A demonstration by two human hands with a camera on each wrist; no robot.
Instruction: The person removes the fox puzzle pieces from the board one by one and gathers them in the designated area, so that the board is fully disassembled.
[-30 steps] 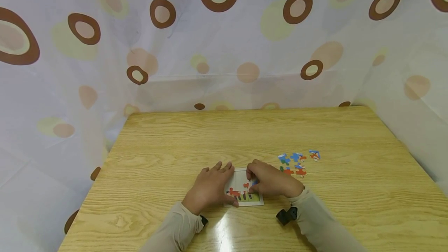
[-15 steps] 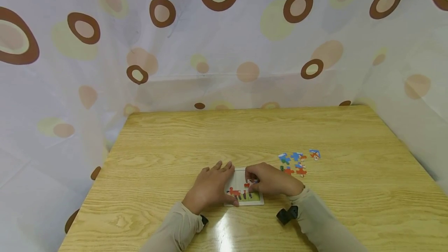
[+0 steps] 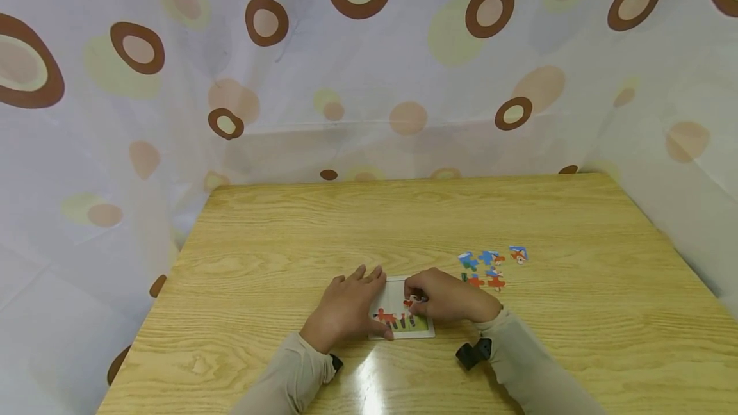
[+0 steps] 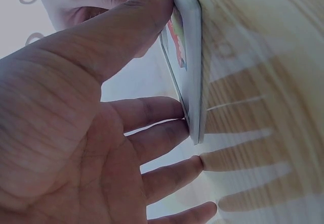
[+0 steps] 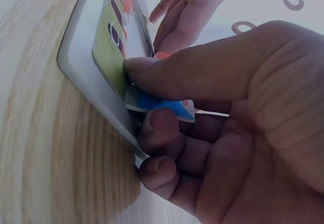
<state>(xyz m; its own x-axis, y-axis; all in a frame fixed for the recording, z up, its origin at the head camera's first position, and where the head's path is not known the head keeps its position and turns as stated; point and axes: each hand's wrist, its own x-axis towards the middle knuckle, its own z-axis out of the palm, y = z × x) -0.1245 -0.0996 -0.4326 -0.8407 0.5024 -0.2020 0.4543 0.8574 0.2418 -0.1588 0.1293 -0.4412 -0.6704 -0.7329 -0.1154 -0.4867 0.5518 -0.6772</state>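
Observation:
A white-framed puzzle tray (image 3: 403, 335) lies on the table with its lower row filled, showing orange legs over green. Against its left side is my left hand (image 3: 346, 309), fingers spread and fairly straight. In the left wrist view its thumb (image 4: 134, 24) lies over the tray's rim and two fingertips touch the edge. My right hand (image 3: 452, 296) is over the tray's right part, pinching a puzzle piece (image 5: 162, 105) with blue on it between thumb and curled fingers. That piece sits tilted just above the filled row, partly hidden by the thumb.
Several loose puzzle pieces (image 3: 494, 279) in blue and orange lie to the right of the tray, beyond the right hand. The wooden table (image 3: 288, 229) ends at a patterned curtain (image 3: 369, 82) behind. Dark wrist cameras (image 3: 473, 354) sit on the wrists.
My right hand has shifted slightly down over the tray, fingers drawn closer together, and the pinched piece has turned and moved a little. The left hand stays put.

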